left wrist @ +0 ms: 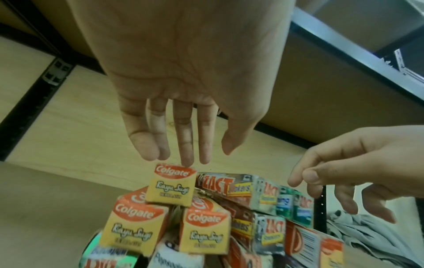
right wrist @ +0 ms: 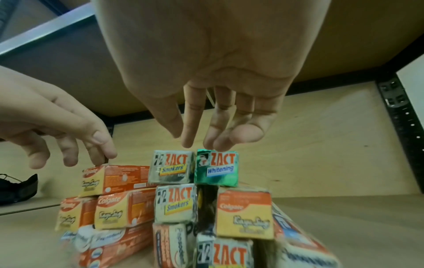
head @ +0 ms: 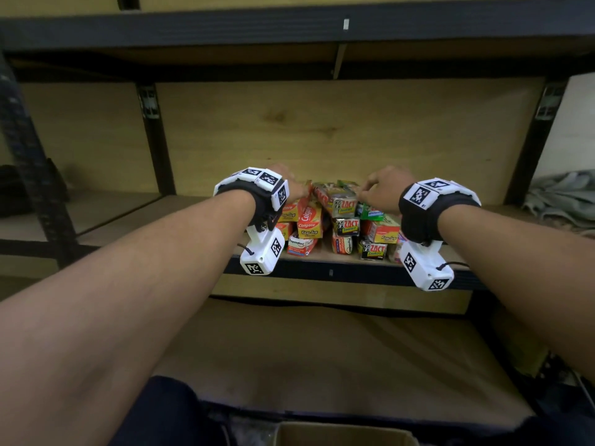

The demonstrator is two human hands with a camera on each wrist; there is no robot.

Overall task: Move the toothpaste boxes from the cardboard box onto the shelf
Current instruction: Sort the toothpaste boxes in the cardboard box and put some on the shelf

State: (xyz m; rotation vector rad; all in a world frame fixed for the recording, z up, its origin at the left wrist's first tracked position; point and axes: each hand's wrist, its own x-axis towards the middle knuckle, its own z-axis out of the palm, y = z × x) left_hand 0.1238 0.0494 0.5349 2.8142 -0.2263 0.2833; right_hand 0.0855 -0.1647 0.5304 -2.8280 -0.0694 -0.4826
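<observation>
A stack of toothpaste boxes (head: 338, 220) stands at the shelf's (head: 322, 267) front edge, their end flaps facing me. My left hand (head: 289, 185) hovers over the stack's left side, fingers straight, fingertips (left wrist: 187, 161) just above the top Colgate box (left wrist: 171, 185). My right hand (head: 383, 188) is over the right side, fingers (right wrist: 190, 130) hanging relaxed just above the ZACT Smokers box (right wrist: 172, 166) and the green ZACT Whitening box (right wrist: 216, 168). Neither hand holds anything. A corner of the cardboard box (head: 341, 434) shows at the bottom edge of the head view.
Grey cloth (head: 563, 196) lies on the shelf at the right. A dark object (right wrist: 19, 188) sits on the neighbouring shelf to the left. Black metal uprights (head: 157, 136) and an upper shelf beam (head: 289, 27) frame the bay. A lower shelf board (head: 322, 355) lies beneath.
</observation>
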